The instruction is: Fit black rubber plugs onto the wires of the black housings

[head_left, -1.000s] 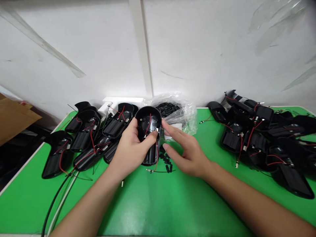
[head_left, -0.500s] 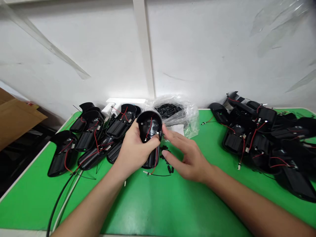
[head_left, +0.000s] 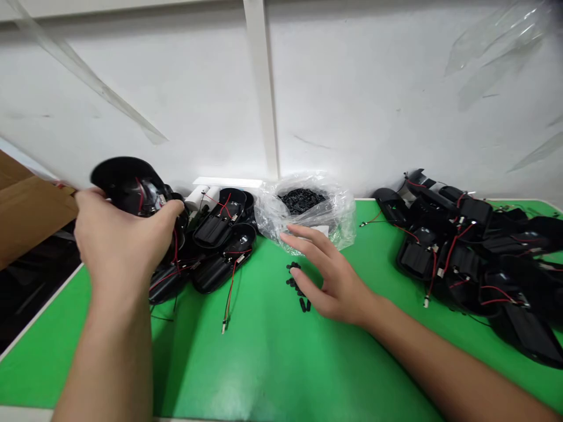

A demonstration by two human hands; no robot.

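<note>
Surface (head_left: 272,363) carries a large heap (head_left: 475,258) of wired shells at right, seemingly pending, and a smaller row (head_left: 215,246) at left, seemingly finished. Left hand (head_left: 118,240) holds one shell (head_left: 127,184) above that row, fingers clamped round it. Right hand (head_left: 334,281), fingers spread and empty, hovers over loose plugs (head_left: 302,304) near the bag (head_left: 308,205).

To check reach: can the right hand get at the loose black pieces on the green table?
Probably yes: the right hand hovers open beside the loose black pieces, with nothing between them.

Left hand (head_left: 118,240) raised well left of the clear bag (head_left: 341,220), fingers clamped round a black shell (head_left: 123,181). Right hand (head_left: 334,281) just in front of the bag, palm down, fingers spread.
</note>
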